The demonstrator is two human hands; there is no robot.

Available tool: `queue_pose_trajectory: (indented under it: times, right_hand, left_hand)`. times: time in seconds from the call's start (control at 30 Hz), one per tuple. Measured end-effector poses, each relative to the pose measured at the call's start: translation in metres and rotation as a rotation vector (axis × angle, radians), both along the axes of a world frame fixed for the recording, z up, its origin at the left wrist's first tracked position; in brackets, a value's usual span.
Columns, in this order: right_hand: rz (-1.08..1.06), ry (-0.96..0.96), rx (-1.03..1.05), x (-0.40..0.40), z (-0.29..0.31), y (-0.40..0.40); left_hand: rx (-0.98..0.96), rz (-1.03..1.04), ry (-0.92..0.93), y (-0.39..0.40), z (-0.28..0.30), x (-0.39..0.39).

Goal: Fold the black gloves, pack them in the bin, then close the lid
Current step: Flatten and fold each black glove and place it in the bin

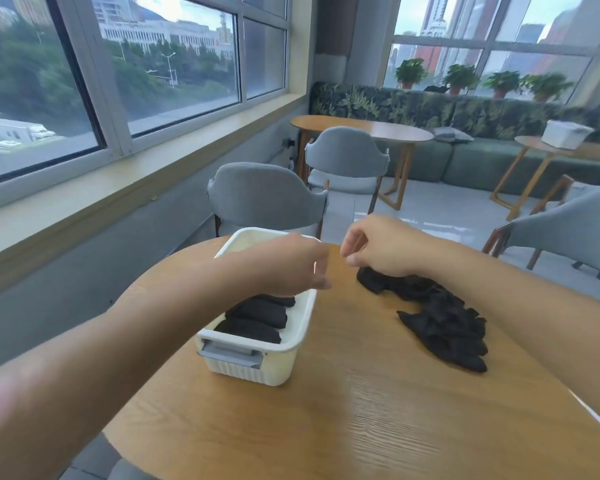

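**Folded gloves in the bin, a loose heap beside it**

Nearest the camera lies the round wooden table [378, 410], its grain running across a bare stretch of top. On it, left of centre, stands a white ribbed plastic bin [257, 365] with a grey latch handle [231, 353] on its near end and no lid on it. Inside, at the near half, lie folded black gloves [253, 320]: dark, matte, rolled into short flat bundles set side by side across the bin's width, three or so showing before the left arm hides the rest.

To the right of the bin, apart from it, a loose pile of black gloves [444, 327] sprawls over the table, crumpled, with finger ends sticking out at its near edge.

The left hand [288, 265] hovers above the middle of the bin, fingers loosely curled downward and blurred; it seems to hold nothing, though the underside is hidden. The right hand [378, 247] sits above the far end of the loose pile, fingers curled with thumb against forefinger; whether it pinches cloth I cannot tell.

Beyond the table stand two grey upholstered chairs [267, 195], then another wooden table, a green patterned bench with potted plants [458, 77] along the window behind it, and a second white bin [565, 133] on a small side table.
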State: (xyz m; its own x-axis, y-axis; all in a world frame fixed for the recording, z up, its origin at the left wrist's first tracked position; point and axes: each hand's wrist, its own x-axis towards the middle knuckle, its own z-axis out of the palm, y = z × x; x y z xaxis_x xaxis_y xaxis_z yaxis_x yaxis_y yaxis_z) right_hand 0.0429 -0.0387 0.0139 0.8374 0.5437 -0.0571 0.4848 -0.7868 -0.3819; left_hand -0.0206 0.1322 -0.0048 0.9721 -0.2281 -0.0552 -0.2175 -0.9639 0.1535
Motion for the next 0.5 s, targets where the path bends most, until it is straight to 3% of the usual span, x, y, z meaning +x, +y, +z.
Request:
queue_pose_trajectory:
  times: [0.23,0.5]
  right_hand:
    - [-0.133,-0.003,0.062,-0.004,-0.012,-0.076]
    - [-0.256,0.127,0.126,-0.025,-0.114,-0.131]
  left_hand:
    - [-0.161,-0.044,-0.023,-0.064,-0.020,0.004]
    - [-0.252,-0.040,0.034,-0.104,-0.107,0.000]
